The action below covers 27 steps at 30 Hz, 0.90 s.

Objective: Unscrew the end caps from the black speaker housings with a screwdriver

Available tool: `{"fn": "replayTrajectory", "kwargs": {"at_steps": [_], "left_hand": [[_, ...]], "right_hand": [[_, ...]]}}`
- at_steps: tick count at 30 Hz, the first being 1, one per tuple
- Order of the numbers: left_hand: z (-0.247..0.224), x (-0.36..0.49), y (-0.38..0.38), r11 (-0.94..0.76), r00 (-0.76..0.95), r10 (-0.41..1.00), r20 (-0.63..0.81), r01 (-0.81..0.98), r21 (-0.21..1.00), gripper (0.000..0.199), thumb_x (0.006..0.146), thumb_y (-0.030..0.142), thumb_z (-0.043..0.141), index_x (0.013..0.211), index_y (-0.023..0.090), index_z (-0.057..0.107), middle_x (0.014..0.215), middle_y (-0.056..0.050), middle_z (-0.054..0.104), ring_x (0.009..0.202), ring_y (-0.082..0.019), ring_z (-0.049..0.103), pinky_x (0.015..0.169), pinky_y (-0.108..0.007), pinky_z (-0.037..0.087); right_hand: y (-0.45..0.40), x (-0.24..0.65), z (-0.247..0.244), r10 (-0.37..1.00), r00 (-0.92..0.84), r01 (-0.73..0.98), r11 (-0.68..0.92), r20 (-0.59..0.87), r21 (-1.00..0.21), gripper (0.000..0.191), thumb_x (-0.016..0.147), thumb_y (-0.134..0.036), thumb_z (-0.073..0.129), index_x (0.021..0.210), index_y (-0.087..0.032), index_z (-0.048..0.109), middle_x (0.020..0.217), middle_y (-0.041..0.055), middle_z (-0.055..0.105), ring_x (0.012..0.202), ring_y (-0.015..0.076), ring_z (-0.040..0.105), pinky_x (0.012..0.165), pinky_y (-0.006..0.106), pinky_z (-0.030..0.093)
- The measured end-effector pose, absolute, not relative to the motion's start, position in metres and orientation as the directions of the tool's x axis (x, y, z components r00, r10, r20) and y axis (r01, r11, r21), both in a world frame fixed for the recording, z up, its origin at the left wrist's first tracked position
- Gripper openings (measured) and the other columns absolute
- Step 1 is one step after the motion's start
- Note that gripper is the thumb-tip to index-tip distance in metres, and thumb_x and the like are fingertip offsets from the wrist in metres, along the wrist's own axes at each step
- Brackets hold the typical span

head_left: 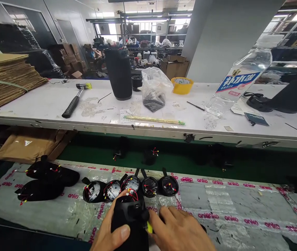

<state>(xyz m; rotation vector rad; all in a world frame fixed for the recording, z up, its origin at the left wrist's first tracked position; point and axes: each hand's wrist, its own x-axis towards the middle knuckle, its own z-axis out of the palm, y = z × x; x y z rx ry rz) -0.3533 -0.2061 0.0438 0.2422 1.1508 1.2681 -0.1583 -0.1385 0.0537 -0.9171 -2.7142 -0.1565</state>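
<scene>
My left hand (114, 230) is wrapped round a black fabric-covered cylinder (130, 232) at the bottom centre, its thumb across the front. Red wires with small connectors (132, 194) stick out of the cylinder's top. On the cylinder's right side, my right hand (181, 228) has its fingers curled at a small black part with a yellow-green piece (149, 227); exactly what the fingertips grip is partly hidden. Just beyond stands a row of several black cylinders (169, 185) with open tops showing silvery or dark insides and red wires.
More black cylinders (41, 190) lie on the left of the film-covered lower surface (242, 209). The white shelf (98, 120) holds a hammer (72, 104), an upright black cylinder (118, 75), yellow tape (182, 86) and a tilted bottle (238, 82).
</scene>
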Motion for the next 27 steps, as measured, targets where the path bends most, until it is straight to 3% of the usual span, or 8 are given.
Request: {"fn": "replayTrajectory", "kwargs": {"at_steps": [8,22,27], "left_hand": [[0.052,-0.354,-0.205,0.347,-0.093,0.887,-0.453,-0.512,0.786,0.088,0.064,0.049,0.089,0.144,0.030,0.056,0.125,-0.010,0.077,0.121,-0.043,0.068,0.104,-0.053,0.054],[0.052,-0.354,-0.204,0.367,-0.040,0.886,-0.463,-0.551,0.750,0.091,0.063,0.046,0.091,0.144,0.029,0.053,0.125,-0.011,0.076,0.122,-0.042,0.068,0.104,-0.051,0.052],[0.047,-0.359,-0.204,0.380,-0.012,0.899,-0.438,-0.476,0.793,0.103,0.066,0.048,0.089,0.153,0.028,0.038,0.133,-0.012,0.072,0.127,-0.041,0.064,0.106,-0.049,0.049]], "right_hand": [[-0.136,-0.150,0.060,0.537,-0.814,0.563,0.823,0.221,0.074,0.032,0.082,-0.014,0.065,0.107,-0.025,0.048,0.077,-0.0030,0.061,0.060,0.0209,0.063,0.051,0.035,0.043],[-0.133,-0.149,0.063,0.481,-0.853,0.506,0.858,0.204,0.094,0.021,0.090,-0.024,0.062,0.103,-0.025,0.046,0.075,-0.0014,0.060,0.056,0.0201,0.056,0.052,0.035,0.036],[-0.129,-0.148,0.067,0.447,-0.879,0.469,0.875,0.169,0.123,0.025,0.084,-0.023,0.065,0.100,-0.025,0.046,0.075,-0.0014,0.059,0.056,0.0201,0.056,0.049,0.035,0.033]]}}
